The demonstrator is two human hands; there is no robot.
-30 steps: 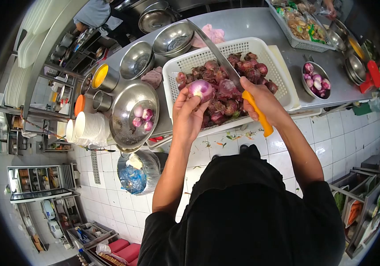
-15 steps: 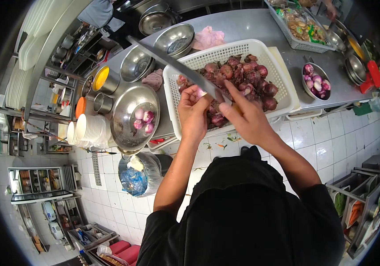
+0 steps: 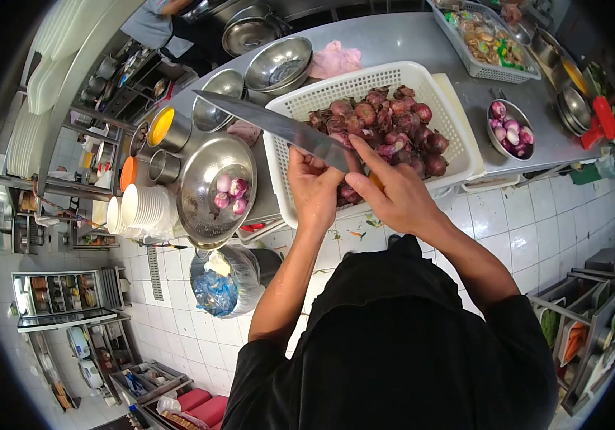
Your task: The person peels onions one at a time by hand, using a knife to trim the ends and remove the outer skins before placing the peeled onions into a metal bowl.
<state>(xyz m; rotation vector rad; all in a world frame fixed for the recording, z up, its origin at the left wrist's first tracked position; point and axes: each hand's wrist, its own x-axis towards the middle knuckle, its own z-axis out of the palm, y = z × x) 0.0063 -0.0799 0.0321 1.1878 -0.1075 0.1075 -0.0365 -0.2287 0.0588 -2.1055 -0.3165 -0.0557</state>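
Over a white perforated basket (image 3: 276, 154) heaped with red onions (image 3: 393, 118), my right hand (image 3: 395, 188) is closed on a large knife (image 3: 268, 123), its index finger stretched along the blade. The wide blade points up and left, across my left hand (image 3: 311, 183). The left hand's fingers are curled beneath the blade; what they hold is hidden. Left of the basket, a steel colander (image 3: 203, 208) holds several peeled onions (image 3: 233, 190). To the right stands a steel bowl (image 3: 494, 146) with more peeled onions (image 3: 515, 135).
Steel bowls (image 3: 278, 64) and a pink cloth (image 3: 336, 60) lie behind the basket. A tray of packaged food (image 3: 483, 68) is at the back right. Stacked white tubs (image 3: 142, 208) stand left. A lined bin (image 3: 239, 283) is below the counter. Another person (image 3: 153, 25) stands at upper left.
The knife has turned to show its broad side, its tip shifted left and down. My left fingers have moved under the blade. The other person's arm has come into view.
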